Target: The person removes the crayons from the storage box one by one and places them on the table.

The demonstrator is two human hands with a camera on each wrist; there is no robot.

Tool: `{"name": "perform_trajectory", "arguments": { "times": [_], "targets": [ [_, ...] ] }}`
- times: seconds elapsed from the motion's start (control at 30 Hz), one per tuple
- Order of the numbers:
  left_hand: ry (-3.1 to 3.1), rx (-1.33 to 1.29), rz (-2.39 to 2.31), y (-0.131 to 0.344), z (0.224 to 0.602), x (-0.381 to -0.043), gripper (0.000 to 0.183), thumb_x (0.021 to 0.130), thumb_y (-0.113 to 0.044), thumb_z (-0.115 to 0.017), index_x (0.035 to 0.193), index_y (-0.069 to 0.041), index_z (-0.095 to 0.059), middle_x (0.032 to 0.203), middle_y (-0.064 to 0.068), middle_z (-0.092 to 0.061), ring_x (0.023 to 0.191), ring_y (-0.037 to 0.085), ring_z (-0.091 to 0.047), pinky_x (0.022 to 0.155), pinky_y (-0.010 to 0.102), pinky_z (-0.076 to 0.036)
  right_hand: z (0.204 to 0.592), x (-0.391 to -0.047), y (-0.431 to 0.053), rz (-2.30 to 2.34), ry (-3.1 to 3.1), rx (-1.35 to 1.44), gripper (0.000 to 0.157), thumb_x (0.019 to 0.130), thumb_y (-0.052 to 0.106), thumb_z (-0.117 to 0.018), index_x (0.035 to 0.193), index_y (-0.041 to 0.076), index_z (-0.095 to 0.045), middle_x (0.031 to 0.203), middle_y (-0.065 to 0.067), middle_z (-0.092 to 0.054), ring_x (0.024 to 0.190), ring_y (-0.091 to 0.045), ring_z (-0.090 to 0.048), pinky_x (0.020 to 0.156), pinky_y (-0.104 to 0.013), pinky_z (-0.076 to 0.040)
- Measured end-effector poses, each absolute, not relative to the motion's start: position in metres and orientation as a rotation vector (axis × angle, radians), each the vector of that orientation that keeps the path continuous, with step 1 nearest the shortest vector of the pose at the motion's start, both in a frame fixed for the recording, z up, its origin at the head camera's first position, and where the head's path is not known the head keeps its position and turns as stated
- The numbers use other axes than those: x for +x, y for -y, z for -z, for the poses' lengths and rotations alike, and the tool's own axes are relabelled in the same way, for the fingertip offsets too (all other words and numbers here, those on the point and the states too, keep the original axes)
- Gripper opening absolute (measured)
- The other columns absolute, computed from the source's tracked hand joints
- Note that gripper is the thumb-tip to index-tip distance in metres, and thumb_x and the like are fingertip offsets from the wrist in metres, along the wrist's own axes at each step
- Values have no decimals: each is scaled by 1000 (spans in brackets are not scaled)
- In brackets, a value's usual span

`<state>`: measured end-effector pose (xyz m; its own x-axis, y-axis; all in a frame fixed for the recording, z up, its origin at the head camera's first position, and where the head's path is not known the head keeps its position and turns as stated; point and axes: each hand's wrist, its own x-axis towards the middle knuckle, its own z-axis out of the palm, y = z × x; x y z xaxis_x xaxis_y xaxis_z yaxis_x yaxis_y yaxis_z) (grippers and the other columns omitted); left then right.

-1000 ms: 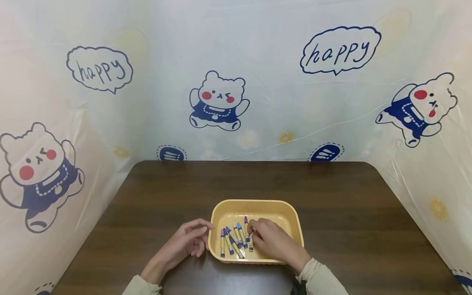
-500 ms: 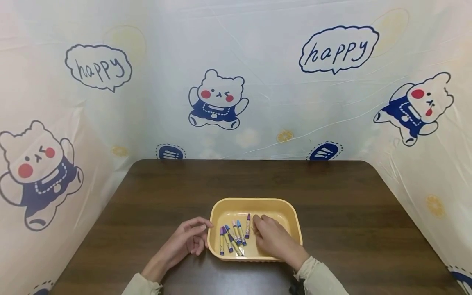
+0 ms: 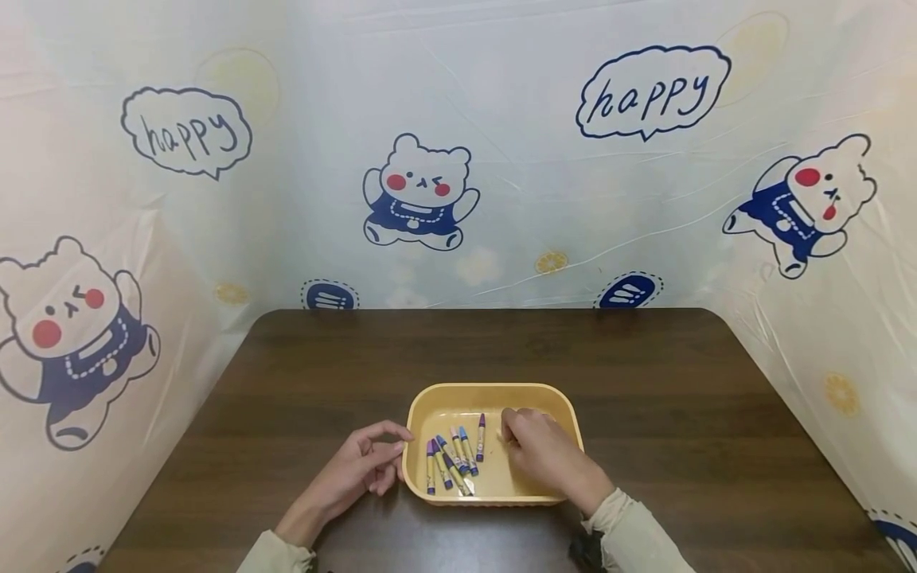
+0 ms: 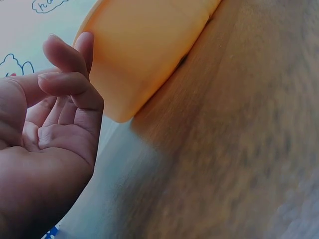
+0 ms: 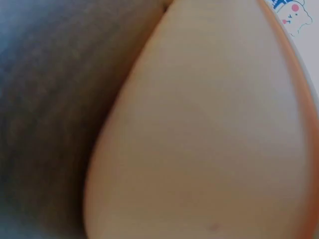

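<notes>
A yellow plastic tray (image 3: 494,501) holds several crayons with yellow-patterned wrappers. A purple crayon (image 3: 481,439) lies apart from the group, nearest my right hand (image 3: 544,455). That hand reaches into the tray's right half with curled fingers, pinching a crayon mostly hidden behind them. Left of the purple one, light blue (image 3: 466,451) and other crayons lie loosely side by side. My left hand (image 3: 361,461) rests its fingertips at the tray's left rim, fingers loosely bent and holding nothing. The left wrist view shows this hand (image 4: 60,119) beside the tray's outer wall (image 4: 144,50).
The tray stands on a dark brown wooden table (image 3: 344,358). Behind and beside the table hangs a pale curtain (image 3: 516,199) printed with bears and "happy" bubbles. The right wrist view is mostly filled by the tray's blurred wall (image 5: 199,124).
My right hand has moved rightward inside the tray, and the crayon at its fingertips has left its place beside the purple one. The left hand stays at the rim.
</notes>
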<state>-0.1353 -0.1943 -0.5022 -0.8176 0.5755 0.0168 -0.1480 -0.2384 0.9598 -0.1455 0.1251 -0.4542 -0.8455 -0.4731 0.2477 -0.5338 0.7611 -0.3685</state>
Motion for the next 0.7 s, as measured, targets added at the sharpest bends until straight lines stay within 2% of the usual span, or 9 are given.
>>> {"name": "perform_trajectory", "arguments": {
  "times": [0.4,0.7],
  "targets": [
    [-1571,490,-2080,195,500,-135,33,104,-5,-49,127,17,-42,77,13,-69,54,8,-55,50,22,-40,437,-148,-136,-654,2793,795,31,76,-6,-74,71,15,-51,66,7,-43,62,-8,-42,53,-22,-37],
    [-1574,458,-2070,194,500,-135,33,104,-7,-49,127,16,-42,78,11,-69,54,8,-55,50,21,-41,415,-149,-147,-737,2842,655,28,79,-6,-72,73,14,-53,65,6,-45,60,-8,-44,51,-21,-38]
  ]
}}
